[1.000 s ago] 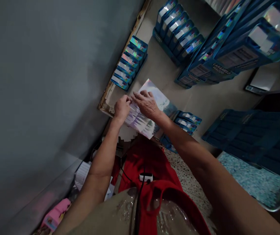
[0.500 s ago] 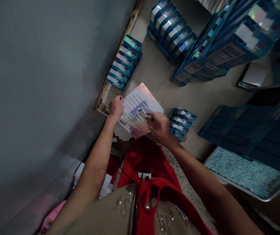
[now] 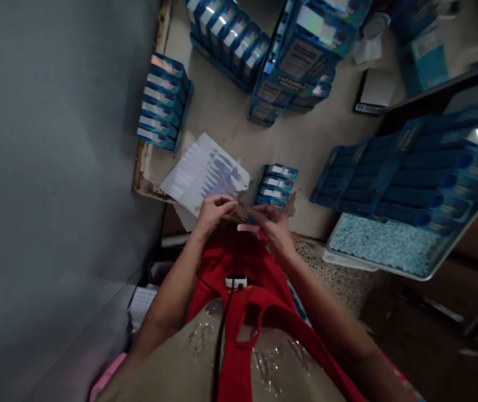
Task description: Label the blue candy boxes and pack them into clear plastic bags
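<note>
My left hand [image 3: 217,213] and my right hand [image 3: 273,222] are close together over the table's front edge, fingertips pinched. Between them shows a small, thin, clear-looking piece, too faint to make out well. A shiny whitish sheet [image 3: 199,173] with rows of strips lies on the table [image 3: 301,139] just beyond my left hand. Beside my right hand stands a small group of blue packs [image 3: 278,181] with pale labels. A reddish-white strip [image 3: 247,228] shows below my hands, against the red apron [image 3: 239,251].
A row of blue packs [image 3: 161,103] stands at the table's left edge, with more rows and stacked blue boxes [image 3: 293,61] behind. At right, blue packs [image 3: 393,167] sit over a metal tray [image 3: 426,276] of bluish pieces. A grey wall [image 3: 54,139] fills the left.
Both hands have left the shiny sheet, which now lies on the table, and have come together nearer my body. The view has shifted, so the table's things appear further left.
</note>
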A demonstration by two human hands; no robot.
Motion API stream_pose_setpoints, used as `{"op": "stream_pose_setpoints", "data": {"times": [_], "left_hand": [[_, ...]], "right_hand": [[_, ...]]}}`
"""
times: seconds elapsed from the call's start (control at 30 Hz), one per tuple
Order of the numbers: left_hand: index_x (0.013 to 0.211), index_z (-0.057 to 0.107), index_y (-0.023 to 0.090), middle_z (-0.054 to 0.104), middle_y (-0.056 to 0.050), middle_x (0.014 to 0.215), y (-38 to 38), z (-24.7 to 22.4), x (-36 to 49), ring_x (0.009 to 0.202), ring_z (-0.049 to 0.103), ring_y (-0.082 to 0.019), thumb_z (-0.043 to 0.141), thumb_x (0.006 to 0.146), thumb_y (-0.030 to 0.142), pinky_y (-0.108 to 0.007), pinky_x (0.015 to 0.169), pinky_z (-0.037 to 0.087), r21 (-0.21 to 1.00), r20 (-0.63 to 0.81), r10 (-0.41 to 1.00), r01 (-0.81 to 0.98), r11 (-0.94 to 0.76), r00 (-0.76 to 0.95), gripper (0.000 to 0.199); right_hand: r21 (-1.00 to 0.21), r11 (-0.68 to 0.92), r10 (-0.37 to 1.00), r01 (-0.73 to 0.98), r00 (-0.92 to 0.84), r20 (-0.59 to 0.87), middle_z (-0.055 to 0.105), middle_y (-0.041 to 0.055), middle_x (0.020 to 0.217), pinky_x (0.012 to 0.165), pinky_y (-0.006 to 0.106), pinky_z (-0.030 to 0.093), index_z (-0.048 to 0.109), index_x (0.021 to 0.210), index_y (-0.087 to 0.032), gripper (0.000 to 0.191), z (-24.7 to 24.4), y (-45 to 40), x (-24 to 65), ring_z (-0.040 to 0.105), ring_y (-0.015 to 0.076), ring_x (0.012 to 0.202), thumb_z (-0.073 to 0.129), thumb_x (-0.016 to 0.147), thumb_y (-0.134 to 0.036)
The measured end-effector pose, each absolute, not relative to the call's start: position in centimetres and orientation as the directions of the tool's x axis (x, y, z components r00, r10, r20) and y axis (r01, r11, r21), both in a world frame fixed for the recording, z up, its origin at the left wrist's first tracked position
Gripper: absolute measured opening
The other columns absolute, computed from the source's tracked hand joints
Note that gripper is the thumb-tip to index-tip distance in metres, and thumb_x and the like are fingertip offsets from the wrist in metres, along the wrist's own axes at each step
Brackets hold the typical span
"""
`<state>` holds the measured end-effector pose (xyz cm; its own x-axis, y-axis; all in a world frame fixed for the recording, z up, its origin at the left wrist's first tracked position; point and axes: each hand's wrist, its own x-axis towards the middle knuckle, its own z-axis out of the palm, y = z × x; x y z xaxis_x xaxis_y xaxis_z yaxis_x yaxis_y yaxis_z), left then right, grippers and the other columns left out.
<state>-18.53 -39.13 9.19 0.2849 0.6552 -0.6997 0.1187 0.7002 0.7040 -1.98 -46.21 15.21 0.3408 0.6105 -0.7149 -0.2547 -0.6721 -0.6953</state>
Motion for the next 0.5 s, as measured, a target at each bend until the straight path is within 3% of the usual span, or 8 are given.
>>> {"op": "stream_pose_setpoints", "data": {"times": [0.17,0.33,0.5], "left_hand": [[0.072,0.072,0.017,0.065,0.002,0.062,-40.5,9.6,-15.7,0.057,0.056,-0.011,0.083,0.066,0.048,-0.024,0.058,0.046,0.712,-0.694,0.645,0.177,0.679,0.319,0.034],[0.074,0.077,0.019,0.071,0.000,0.068,-42.0,10.1,-12.8,0.065,0.062,-0.015,0.081,0.072,0.045,-0.026,0.061,0.046,0.735,-0.669,0.703,0.352,0.579,0.240,0.027],[0.079,0.079,0.019,0.075,0.000,0.073,-41.0,9.6,-11.4,0.069,0.064,-0.015,0.078,0.079,0.037,-0.026,0.067,0.045,0.751,-0.577,0.800,0.492,0.441,0.163,0.019]], "right_hand": [[-0.676,-0.693,0.526,-0.250,0.466,-0.712,0.075,0.0021,0.082,0.063,0.030,0.051,0.077,0.085,-0.020,0.037,14.6,-49.4,0.1,0.065,0.0189,0.071,0.080,0.073,-0.054],[-0.697,-0.708,0.454,-0.113,0.683,-0.572,0.067,-0.0022,0.066,0.060,0.027,0.042,0.078,0.080,-0.019,0.037,13.1,-50.8,1.9,0.054,0.0150,0.061,0.077,0.075,-0.056],[-0.732,-0.681,0.541,0.006,0.679,-0.497,0.069,-0.0019,0.067,0.066,0.029,0.042,0.079,0.082,-0.021,0.038,10.9,-49.6,2.8,0.054,0.0169,0.064,0.074,0.077,-0.058]]}}
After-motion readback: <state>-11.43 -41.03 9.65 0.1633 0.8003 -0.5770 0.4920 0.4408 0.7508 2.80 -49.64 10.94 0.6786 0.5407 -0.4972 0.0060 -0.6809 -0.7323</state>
